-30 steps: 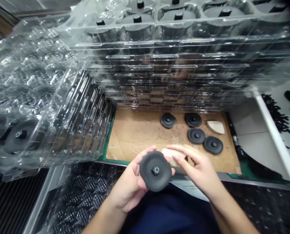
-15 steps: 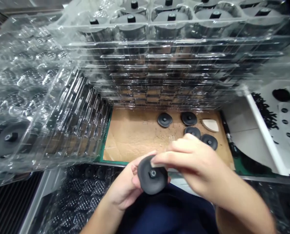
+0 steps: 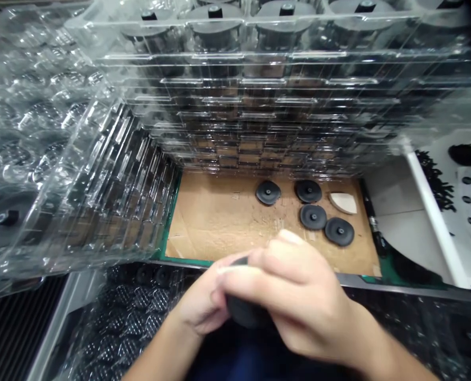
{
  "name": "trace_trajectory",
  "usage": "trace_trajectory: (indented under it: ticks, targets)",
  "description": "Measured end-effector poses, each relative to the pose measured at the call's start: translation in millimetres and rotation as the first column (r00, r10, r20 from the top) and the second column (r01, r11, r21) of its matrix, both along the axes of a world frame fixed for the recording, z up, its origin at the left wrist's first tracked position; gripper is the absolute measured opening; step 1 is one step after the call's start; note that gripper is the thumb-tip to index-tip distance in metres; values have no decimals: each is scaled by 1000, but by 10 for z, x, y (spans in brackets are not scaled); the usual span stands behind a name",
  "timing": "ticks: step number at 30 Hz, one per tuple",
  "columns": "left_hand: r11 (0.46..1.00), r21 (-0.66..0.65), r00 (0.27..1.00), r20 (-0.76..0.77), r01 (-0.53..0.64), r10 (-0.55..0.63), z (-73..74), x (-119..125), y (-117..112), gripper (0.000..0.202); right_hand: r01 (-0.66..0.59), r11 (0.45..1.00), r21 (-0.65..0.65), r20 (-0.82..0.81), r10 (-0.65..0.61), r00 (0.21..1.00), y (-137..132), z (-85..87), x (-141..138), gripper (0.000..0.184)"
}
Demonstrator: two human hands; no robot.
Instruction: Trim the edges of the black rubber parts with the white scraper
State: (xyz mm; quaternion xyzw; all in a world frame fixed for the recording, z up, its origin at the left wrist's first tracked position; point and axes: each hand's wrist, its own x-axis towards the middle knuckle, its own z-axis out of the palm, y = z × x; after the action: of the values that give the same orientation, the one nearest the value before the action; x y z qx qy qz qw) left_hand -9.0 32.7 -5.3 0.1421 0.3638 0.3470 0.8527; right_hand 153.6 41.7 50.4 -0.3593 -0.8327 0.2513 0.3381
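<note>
My left hand (image 3: 197,309) grips a round black disc part (image 3: 243,313) from below and behind, low in the middle of the view. My right hand (image 3: 294,301) lies over the front of the disc with its fingers closed across it, hiding most of it. A pale, thin edge shows at my right fingertips; I cannot make out what it is. Both hands hover just in front of the bench's near edge, above my dark blue lap.
Several loose black discs (image 3: 312,217) and a white wedge-shaped piece (image 3: 343,202) lie on the brown cardboard mat (image 3: 215,222). Tall stacks of clear plastic trays (image 3: 267,90) holding discs wall the back, and more trays (image 3: 53,174) lean in at the left. A white rail (image 3: 433,211) runs along the right.
My right hand has come from beside the disc to across its face, covering it. Both hands and the disc have dropped slightly towards me.
</note>
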Motion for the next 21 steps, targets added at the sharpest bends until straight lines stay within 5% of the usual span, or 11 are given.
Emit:
trace_trajectory:
  ticks: [3, 5, 7, 10, 13, 17, 21]
  targets:
    - [998, -18, 998, 19, -52, 52, -63, -60, 7, 62, 229, 962, -152, 10, -230, 973, -140, -102, 26, 25]
    - [997, -38, 996, 67, -61, 63, -72, -91, 17, 62, 212, 911, -353, -45, -243, 969, -251, -174, 89, 21]
    - [997, -42, 992, 109, -62, 66, -52, -92, 26, 61, 142, 793, -593, -168, -295, 941, -358, -270, 140, 17]
    - [994, -64, 991, 87, -93, 99, -4, -53, 33, 63, 110, 568, -816, -270, -542, 796, -474, -467, 171, 17]
    - [990, -84, 990, 67, -117, 123, 14, -14, 29, 65, 108, 461, -881, -269, -674, 688, -511, -642, 209, 21]
    - [985, -77, 987, 36, -156, 159, -12, 20, 4, 60, 192, 475, -859, -244, -708, 662, -432, -644, 256, 22]
    - [983, -42, 984, 7, -177, 178, -35, 70, -37, 61, 440, 679, -588, -237, -664, 709, -276, -384, 76, 23]
